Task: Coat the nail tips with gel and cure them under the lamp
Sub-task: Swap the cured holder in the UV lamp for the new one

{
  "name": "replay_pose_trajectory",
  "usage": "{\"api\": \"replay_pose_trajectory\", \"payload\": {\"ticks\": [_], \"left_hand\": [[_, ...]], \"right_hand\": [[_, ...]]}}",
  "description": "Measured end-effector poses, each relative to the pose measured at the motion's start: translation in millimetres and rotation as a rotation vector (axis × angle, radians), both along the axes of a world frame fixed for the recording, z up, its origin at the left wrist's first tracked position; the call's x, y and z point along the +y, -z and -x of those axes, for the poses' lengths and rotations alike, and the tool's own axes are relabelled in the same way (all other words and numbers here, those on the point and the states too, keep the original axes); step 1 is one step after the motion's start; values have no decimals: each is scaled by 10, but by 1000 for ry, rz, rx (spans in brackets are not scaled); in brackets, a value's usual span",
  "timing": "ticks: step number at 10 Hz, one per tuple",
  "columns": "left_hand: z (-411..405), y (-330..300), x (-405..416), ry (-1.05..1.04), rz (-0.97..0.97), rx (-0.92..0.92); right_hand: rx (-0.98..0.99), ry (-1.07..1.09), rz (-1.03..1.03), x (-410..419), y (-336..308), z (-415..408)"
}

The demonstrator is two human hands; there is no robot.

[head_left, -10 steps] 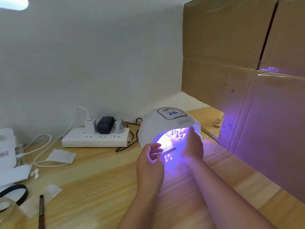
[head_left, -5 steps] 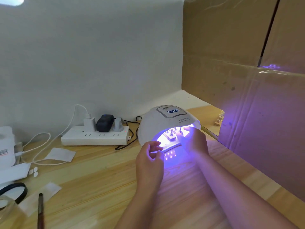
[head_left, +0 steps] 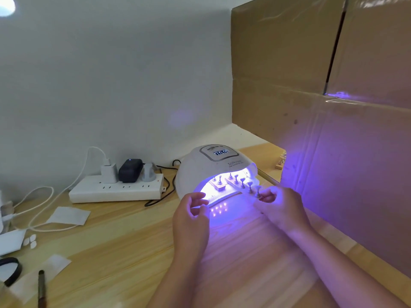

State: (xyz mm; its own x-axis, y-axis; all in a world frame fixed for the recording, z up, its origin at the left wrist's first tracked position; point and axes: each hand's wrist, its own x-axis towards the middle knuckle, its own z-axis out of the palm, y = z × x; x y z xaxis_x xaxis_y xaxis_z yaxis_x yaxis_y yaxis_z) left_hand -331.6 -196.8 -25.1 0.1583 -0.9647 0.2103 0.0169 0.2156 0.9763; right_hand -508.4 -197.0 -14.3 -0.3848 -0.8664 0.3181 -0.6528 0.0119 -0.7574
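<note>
The white dome curing lamp (head_left: 213, 167) stands lit violet on the wooden table (head_left: 115, 252), its display on. Inside it lie two wooden holder strips with nail tips on small stands: a short one (head_left: 219, 187) at the left and a longer one (head_left: 239, 182) that runs diagonally out of the lamp's mouth. My right hand (head_left: 280, 207) is at the right of the mouth and pinches the near end of the longer strip. My left hand (head_left: 192, 216) hovers in front of the mouth's left side, fingers loosely curled, holding nothing.
A white power strip (head_left: 115, 190) with plugs and cables lies left of the lamp. A cardboard wall (head_left: 333, 152) stands close on the right. White pads (head_left: 69, 215), loose nail tips (head_left: 30, 241), a black ring (head_left: 11, 270) and a brush (head_left: 41, 287) lie at the left.
My right hand has drawn back from inside the lamp to its mouth, and the longer strip now shows. My left hand has barely moved.
</note>
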Motion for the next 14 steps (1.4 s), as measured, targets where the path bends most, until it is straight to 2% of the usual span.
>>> {"api": "replay_pose_trajectory", "payload": {"ticks": [2, 5, 6, 7, 9, 14], "left_hand": [[-10, -18, 28, -4, 7, 11], [-32, -25, 40, -3, -17, 51], [-22, -23, 28, -1, -26, 63], [-13, -21, 21, -7, -28, 61], [-16, -18, 8, -7, -38, 80], [-38, -17, 34, 21, -46, 60]], "right_hand": [[-18, 155, 51, 331, 9, 362], [41, 332, 21, -7, -40, 252], [96, 398, -84, -135, -33, 226], [250, 452, -250, -236, -6, 171], [325, 558, -323, -418, 17, 111], [401, 467, -252, -424, 82, 99]]}}
